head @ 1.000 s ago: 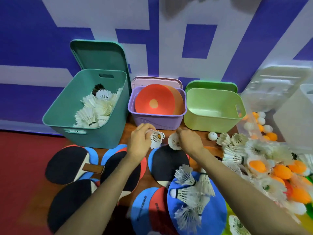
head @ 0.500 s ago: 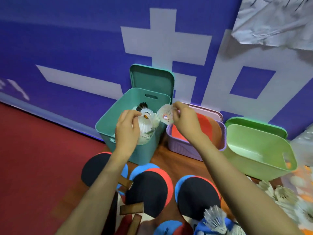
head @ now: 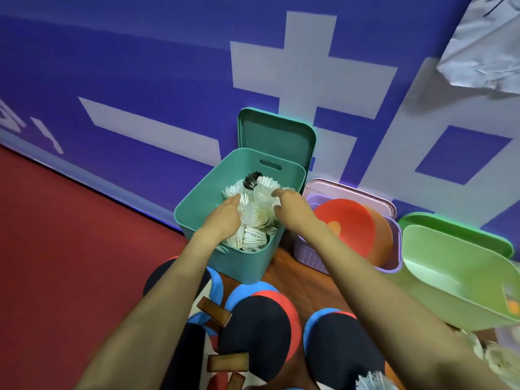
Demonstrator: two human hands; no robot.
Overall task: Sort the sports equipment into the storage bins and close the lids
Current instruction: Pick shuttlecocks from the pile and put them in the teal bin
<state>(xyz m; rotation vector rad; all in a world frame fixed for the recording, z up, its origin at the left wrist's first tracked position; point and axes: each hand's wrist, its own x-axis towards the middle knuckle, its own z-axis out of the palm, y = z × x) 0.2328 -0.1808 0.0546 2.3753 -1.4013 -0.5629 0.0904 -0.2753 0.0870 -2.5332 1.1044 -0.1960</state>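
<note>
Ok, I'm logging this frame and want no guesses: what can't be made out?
Head view:
- Whether the left hand or right hand holds anything: the fingers blur into the shuttlecock pile in the teal bin.
- Green bin: right end cut off by the frame edge, blurred.
- Paddles: partly hidden under both forearms.

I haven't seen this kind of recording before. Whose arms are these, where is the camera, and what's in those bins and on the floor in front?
There is no machine here. These are a person's two bare arms, filmed by a wide-angle camera worn on their head that looks forward and down. The left hand and right hand reach into the teal bin, which holds white shuttlecocks. Its lid stands behind it. Blur hides whether either hand grips a shuttlecock. To the right, a purple bin holds red and orange discs, and next to it is an open green bin. Table tennis paddles lie nearest the camera.
</note>
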